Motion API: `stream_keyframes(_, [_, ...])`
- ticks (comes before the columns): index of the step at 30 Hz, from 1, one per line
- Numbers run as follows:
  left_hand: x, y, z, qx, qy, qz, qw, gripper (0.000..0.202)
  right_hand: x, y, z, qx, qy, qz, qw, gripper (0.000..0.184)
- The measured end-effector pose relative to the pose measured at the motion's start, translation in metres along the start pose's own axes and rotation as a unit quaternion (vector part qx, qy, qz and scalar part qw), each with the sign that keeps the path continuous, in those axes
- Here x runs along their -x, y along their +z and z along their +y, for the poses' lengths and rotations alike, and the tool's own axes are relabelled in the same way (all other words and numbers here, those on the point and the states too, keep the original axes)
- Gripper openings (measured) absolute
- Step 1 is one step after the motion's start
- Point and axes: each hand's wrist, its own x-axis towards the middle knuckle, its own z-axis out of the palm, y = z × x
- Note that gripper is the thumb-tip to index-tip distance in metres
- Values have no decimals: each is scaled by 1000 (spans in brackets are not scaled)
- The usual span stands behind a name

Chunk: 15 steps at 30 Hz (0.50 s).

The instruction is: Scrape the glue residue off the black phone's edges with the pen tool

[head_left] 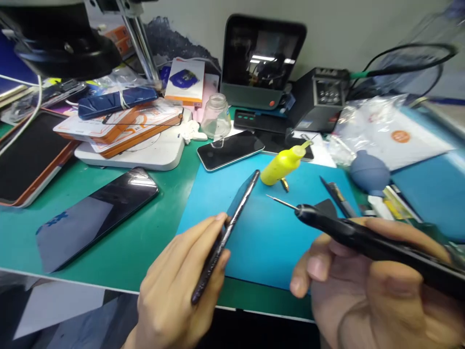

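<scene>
My left hand (181, 276) grips a dark smartphone (232, 228) on its edge, fingers on one face and thumb on the other. The phone is tilted up over the blue mat (257, 242), its narrow side towards me. In my right hand (378, 286) lies a black pen-shaped electric screwdriver (363, 237), its thin metal bit pointing left, apart from the phone. Just beyond the bit stands a yellow squeeze bottle (281, 166) with a thin needle tip. A small brass-coloured piece (285, 184) is beside the bottle.
Another phone (98, 218) lies at left on the green mat (170, 194). Behind are a phone (230, 150), a glass jar (216, 116), stacked boxes (138, 126) and a screen device (261, 63). A blue air blower (369, 172) stands right. A black microscope head (65, 43) overhangs upper left.
</scene>
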Motion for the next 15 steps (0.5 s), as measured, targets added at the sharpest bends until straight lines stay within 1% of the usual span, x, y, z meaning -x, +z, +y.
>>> stream_keyframes(1, [2, 1, -2, -8, 5, -7, 1000, 40, -5, 0, -3, -90, 29, -3, 996, 27])
stream_keyframes(2, [4, 1, -3, -14, 8, -3, 1000, 42, -8, -1, -6, -188, 66, -16, 980, 25])
stream_keyframes(3, [5, 2, -4, -18, 9, -1, 1000, 43, -10, -3, -7, -274, 101, -32, 956, 25])
stream_keyframes(4, [6, 3, -5, -21, 7, 1, 1000, 43, -11, -4, -8, -333, 129, -47, 933, 25])
stream_keyframes(5, [6, 4, -6, -22, 1, 4, 1000, 42, -11, -5, -8, -361, 142, -60, 920, 24])
stream_keyframes(6, [6, 4, -6, -22, -5, 7, 1000, 41, -11, -6, -8, -375, 148, -66, 913, 22])
stream_keyframes(10, [4, 6, -7, -13, -6, 11, 1000, 39, -7, -3, -6, -408, 149, -55, 899, 9])
stream_keyframes(15, [5, 8, -8, 2, 3, 19, 1000, 42, -8, -3, -3, -446, 179, -89, 872, 11])
